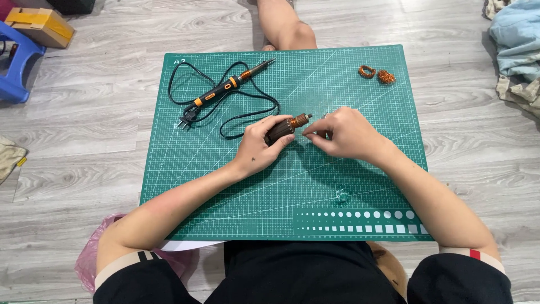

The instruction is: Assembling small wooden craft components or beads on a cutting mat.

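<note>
near the middle of the green cutting mat (pixel 225 191), the left hand (pixel 260 145) is wrapped around a small dark motor core (pixel 286 127) with copper windings, its shaft end pointing up and to the right. the right hand (pixel 343 132) sits just beside that end, thumb and fingers pinched together close to the copper tip; whether they grip a wire or the tip itself is too small to tell. both hands hold the core slightly above the mat or resting on it, i cannot say which.

toward the mat's upper left lies a black and orange soldering iron (pixel 228 86), tip aimed up and right, with its black cord (pixel 247 110) looping around it and the plug (pixel 187 118) lying near the handle end. the cord's nearest loop runs just beside the left hand. at the mat's upper right corner sit two small copper wire coils (pixel 376 74), side by side, well apart from the hands.

below the hands the mat is bare down to its lower edge, and to the right as well. beyond the mat's left edge, a blue stool (pixel 17 67) and a cardboard box (pixel 39 25) stand on the grey wood floor (pixel 84 141); crumpled cloth (pixel 514 45) lies past the right edge.
</note>
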